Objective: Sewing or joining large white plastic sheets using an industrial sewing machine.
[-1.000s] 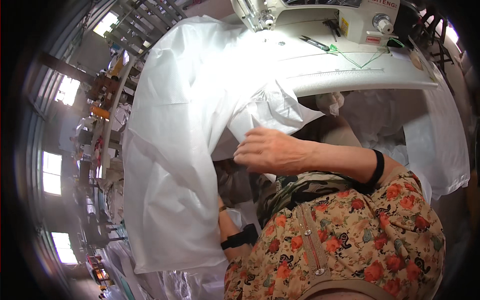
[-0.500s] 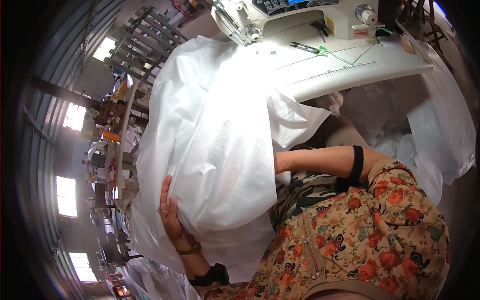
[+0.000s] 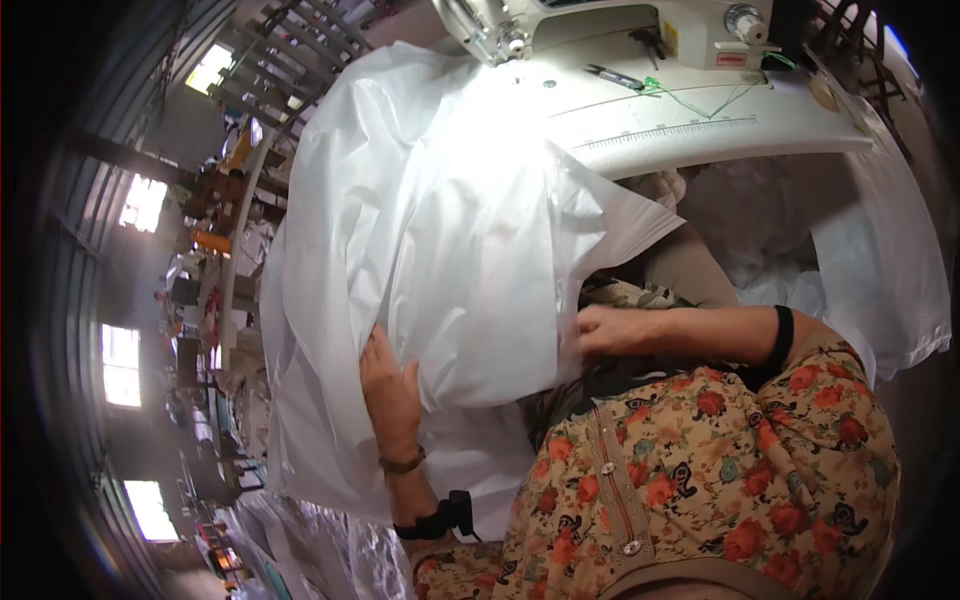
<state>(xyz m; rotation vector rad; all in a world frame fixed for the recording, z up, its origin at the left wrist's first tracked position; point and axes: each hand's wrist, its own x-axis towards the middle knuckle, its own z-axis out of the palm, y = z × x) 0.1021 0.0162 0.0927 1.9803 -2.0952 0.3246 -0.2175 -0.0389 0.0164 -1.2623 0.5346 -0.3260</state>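
A large white woven plastic sheet (image 3: 470,290) hangs in folds from the sewing machine's (image 3: 690,40) bed, with its upper part under the bright light by the needle area. My left hand (image 3: 393,392) lies against the sheet's lower left part, fingers stretched upward along a fold and thumb apart. At the sheet's right edge, in front of my body, my right hand (image 3: 606,330) is closed with curled fingers, apparently gripping that edge; its fingertips are partly hidden. A pointed corner of the sheet sticks out to the right above this hand.
Thread snips (image 3: 614,76) and a loose green thread (image 3: 708,112) lie on the machine bed (image 3: 800,120). More white sheeting (image 3: 880,250) hangs at the right. A cluttered workbench (image 3: 240,250) stands at the left, with clear plastic (image 3: 340,550) below it.
My right hand has come out from behind the sheet to its right edge. My left hand has moved right and slightly up along the sheet. The sheet's right corner has shifted right.
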